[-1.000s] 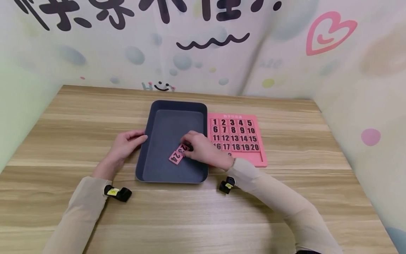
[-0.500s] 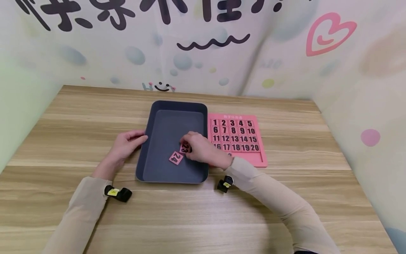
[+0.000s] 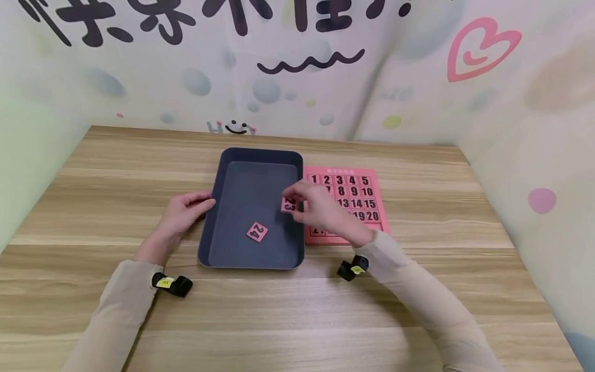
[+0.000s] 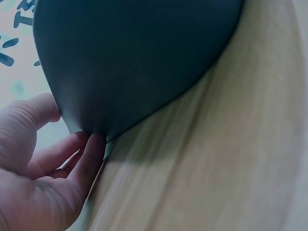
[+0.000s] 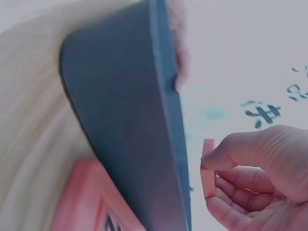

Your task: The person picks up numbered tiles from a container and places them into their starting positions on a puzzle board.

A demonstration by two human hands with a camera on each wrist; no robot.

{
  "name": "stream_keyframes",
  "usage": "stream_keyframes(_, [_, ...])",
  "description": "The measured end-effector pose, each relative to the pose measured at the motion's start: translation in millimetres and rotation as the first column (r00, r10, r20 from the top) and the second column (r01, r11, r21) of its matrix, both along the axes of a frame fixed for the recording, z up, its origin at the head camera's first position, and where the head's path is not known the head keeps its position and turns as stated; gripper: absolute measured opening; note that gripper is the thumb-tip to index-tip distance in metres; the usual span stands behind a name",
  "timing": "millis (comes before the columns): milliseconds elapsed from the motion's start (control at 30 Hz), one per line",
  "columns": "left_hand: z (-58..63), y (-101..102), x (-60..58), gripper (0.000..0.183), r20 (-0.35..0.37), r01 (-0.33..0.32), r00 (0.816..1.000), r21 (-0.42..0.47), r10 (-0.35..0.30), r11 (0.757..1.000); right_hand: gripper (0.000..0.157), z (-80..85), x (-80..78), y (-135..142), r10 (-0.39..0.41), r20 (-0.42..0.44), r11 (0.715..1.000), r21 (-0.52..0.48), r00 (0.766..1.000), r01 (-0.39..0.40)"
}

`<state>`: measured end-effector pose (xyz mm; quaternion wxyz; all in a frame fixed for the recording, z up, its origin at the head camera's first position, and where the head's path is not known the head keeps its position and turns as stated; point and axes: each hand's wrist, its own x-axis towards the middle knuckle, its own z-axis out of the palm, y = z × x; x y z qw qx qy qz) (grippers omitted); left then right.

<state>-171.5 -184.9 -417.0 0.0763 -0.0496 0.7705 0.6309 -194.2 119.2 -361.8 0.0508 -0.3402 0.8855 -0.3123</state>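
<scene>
My right hand (image 3: 321,206) pinches a pink number tile (image 3: 288,205) marked 23 between thumb and fingers, above the right rim of the dark blue-grey tray (image 3: 246,181). In the right wrist view the pinched tile (image 5: 208,180) shows edge-on, clear of the tray wall (image 5: 120,106). A second tile (image 3: 257,232), marked 24, lies turned on the tray floor. At the tray's left side, my left hand (image 3: 183,212) grips the wall. The left wrist view shows its thumb (image 4: 45,108) at the rim and its fingertips (image 4: 96,144) against the outer wall.
A pink number puzzle board (image 3: 382,206) lies right beside the tray, with numbered tiles in rows. My right hand covers part of it. The wooden table (image 3: 255,320) meets a printed wall sheet (image 3: 288,103) at the back.
My right hand has picked up tile 23 from beside tile 24 and moved it up and right to the tray's right rim. Tile 24 and my left hand have stayed put.
</scene>
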Motion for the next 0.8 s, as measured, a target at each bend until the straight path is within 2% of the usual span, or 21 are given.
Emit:
stream_keyframes(267, [-0.4, 1, -0.6, 0.052, -0.009, -0.001, 1.000, 0.004, 0.001, 1.000, 0.037, -4.7, 2.7, 54, -0.058, 0.030, 0.995, -0.083, 0.998, 0.060])
stream_keyframes(500, [0.2, 0, 0.2, 0.055, 0.000, -0.007, 1.000, -0.005, 0.007, 1.000, 0.038, -21.4, 9.8, 84, -0.131, 0.050, 0.991, -0.017, 0.990, 0.132])
stream_keyframes(633, [0.5, 0, 0.6, 0.054, 0.008, -0.005, 1.000, -0.011, 0.005, 1.000, 0.039, -30.0, 11.3, 91, -0.156, 0.031, 0.987, 0.030, 0.987, 0.155])
stream_keyframes(800, [1.6, 0, 0.6, 0.053, 0.013, -0.002, 1.000, -0.016, 0.003, 1.000, 0.040, -36.7, 12.5, 97, -0.160, 0.020, 0.987, 0.034, 0.987, 0.159])
